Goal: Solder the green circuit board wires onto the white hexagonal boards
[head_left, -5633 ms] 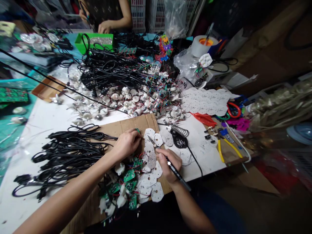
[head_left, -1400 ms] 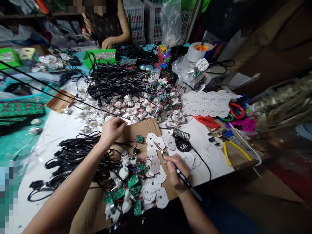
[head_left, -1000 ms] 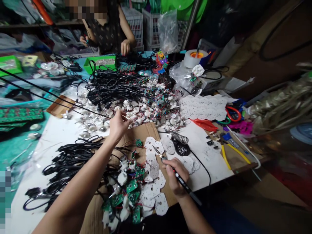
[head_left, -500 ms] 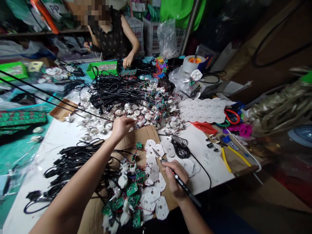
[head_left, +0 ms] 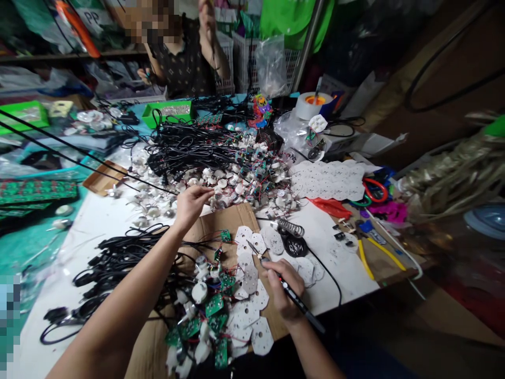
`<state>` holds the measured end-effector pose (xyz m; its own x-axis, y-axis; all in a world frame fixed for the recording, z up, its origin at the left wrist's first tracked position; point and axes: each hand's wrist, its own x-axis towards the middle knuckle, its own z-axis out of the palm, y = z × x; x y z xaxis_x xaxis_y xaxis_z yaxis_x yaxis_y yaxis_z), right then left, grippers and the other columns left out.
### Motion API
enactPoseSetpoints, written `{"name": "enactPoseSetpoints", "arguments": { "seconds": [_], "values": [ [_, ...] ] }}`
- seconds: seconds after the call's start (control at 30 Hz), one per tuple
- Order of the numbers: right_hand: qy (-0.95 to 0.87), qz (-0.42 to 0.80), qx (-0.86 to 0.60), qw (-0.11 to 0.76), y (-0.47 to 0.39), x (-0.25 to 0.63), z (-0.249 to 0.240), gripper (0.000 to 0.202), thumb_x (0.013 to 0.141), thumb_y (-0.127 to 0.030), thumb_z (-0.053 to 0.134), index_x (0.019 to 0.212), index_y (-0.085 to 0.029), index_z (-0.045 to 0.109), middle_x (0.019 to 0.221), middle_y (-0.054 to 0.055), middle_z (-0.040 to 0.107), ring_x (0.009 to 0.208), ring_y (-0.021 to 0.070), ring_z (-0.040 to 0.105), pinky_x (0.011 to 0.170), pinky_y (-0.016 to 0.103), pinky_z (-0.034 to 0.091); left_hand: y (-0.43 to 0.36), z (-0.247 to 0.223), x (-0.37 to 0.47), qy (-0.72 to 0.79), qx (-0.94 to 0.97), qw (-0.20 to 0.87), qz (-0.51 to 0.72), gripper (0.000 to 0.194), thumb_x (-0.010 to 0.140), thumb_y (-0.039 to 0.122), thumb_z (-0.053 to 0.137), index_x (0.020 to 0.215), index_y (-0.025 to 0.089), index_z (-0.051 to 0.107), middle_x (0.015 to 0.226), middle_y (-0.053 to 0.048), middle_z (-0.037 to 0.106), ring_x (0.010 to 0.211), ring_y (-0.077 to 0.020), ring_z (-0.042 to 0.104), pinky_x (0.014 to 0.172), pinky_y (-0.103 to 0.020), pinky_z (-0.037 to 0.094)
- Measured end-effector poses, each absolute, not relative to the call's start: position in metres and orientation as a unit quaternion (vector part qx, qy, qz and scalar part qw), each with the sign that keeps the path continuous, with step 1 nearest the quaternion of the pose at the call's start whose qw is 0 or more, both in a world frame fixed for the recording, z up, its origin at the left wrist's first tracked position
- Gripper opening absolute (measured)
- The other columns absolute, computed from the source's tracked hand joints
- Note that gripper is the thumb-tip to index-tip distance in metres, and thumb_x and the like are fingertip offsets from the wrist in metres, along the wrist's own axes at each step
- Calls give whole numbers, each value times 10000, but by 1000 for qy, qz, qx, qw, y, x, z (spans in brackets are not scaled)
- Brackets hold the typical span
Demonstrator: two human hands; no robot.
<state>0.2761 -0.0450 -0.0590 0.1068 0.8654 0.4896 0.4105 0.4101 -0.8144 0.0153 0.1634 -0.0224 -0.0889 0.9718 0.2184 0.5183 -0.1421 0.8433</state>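
Note:
In my right hand (head_left: 286,289) is a soldering iron (head_left: 296,301), held like a pen. Its tip is over white octagonal boards (head_left: 248,276) that overlap on a sheet of cardboard (head_left: 211,223). My left hand (head_left: 193,204) reaches to the near edge of a heap of small white parts (head_left: 223,184) with thin red wires. Its thumb and fingers are pinched together; what they hold, if anything, is too small to make out. Green circuit boards (head_left: 214,305) with wires and white round pieces lie beside the octagonal boards.
Black cables (head_left: 185,147) pile up behind the heap. A coiled iron holder (head_left: 292,229) and yellow-handled pliers (head_left: 374,252) lie to the right, near a white board panel (head_left: 329,179). Across the table sits a co-worker (head_left: 181,58), one hand raised, behind a green tray (head_left: 168,111).
My left hand has shifted slightly left, still pinched at the heap's edge. My right hand and the iron stay put. The co-worker's hand has risen from the table to head height.

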Motion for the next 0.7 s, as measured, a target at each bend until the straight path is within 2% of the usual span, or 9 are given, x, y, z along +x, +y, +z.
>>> {"name": "enactPoseSetpoints", "arguments": {
  "seconds": [0.13,0.27,0.43,0.57,0.7],
  "values": [
    [-634,201,-507,549,-44,276,-60,201,1001,-183,532,1047,-240,719,770,20,736,686,194,680,695,363,563,154,-3,8,554,560,340,513,441,760,578,774,912,171,695,1075,-131,799,993,-241,754,895,-389,602],
    [-638,201,-501,549,-43,276,-58,204,993,-170,534,1048,-235,719,783,18,747,687,183,678,695,345,556,131,6,-5,540,604,337,480,426,838,599,721,906,193,612,1077,-140,796,972,-233,764,923,-415,607],
    [-632,200,-508,550,-44,276,-53,211,976,-166,543,1039,-244,729,781,8,752,699,187,698,729,353,565,94,-3,-13,548,710,286,336,354,918,551,629,981,205,670,1020,-102,778,879,-200,734,798,-343,617],
    [-633,204,-507,549,-45,276,-52,215,976,-153,545,1046,-235,731,760,8,752,674,187,689,691,347,560,75,-9,-13,546,712,269,350,286,927,482,637,863,209,690,1074,-92,736,989,-205,705,761,-301,606],
    [-630,208,-510,548,-45,276,-54,206,974,-163,546,1027,-214,739,761,24,762,670,193,692,672,352,555,68,-18,-16,586,684,255,350,328,888,532,681,877,217,769,994,-69,735,849,-181,701,741,-297,601]
  ]
}}
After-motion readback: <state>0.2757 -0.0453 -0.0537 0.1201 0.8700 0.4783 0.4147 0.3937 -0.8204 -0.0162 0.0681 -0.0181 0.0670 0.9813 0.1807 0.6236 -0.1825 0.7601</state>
